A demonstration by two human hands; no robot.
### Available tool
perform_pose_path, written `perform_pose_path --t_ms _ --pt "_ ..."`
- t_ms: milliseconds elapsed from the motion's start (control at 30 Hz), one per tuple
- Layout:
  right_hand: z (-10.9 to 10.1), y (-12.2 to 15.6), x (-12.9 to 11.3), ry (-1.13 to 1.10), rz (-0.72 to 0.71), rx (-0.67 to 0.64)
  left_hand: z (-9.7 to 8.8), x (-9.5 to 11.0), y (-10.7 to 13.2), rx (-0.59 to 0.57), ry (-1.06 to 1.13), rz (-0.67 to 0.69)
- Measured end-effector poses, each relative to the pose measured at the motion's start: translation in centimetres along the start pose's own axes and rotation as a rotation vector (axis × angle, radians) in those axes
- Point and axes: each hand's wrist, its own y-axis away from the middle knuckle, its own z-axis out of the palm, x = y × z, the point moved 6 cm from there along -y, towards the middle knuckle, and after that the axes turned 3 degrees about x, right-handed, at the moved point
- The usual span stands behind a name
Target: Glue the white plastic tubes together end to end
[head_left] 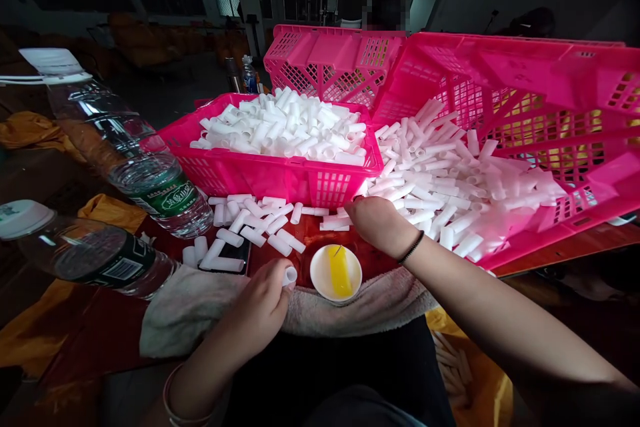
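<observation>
Left hand (260, 310) pinched one white tube (290, 275) at nine o'clock of the yellow dish (335, 272), long axis toward two o'clock, open end leading. Right hand (377, 223), at one o'clock, dug into the pile (450, 180), grip hidden. Beyond, the basket (260, 177) brimmed, yet the tipped crate (550, 80) held plenty: roughly halfway, I'd judge.
</observation>
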Motion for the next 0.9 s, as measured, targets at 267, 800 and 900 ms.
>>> perform_pose_path --t_ms 267,800,900 --pt "-0.9 5.3 4.1 -0.041 0.156 0.248 1.3 0.6 -0.8 0.045 0.071 0.081" --pt "5.7 9.2 -0.8 -0.918 -0.136 0.487 4.9 0.4 -2.9 -0.072 0.226 -0.03" --pt "5.7 8.6 -1.1 -0.795 -0.216 0.536 5.0 0.3 -2.8 -0.055 0.264 -0.004"
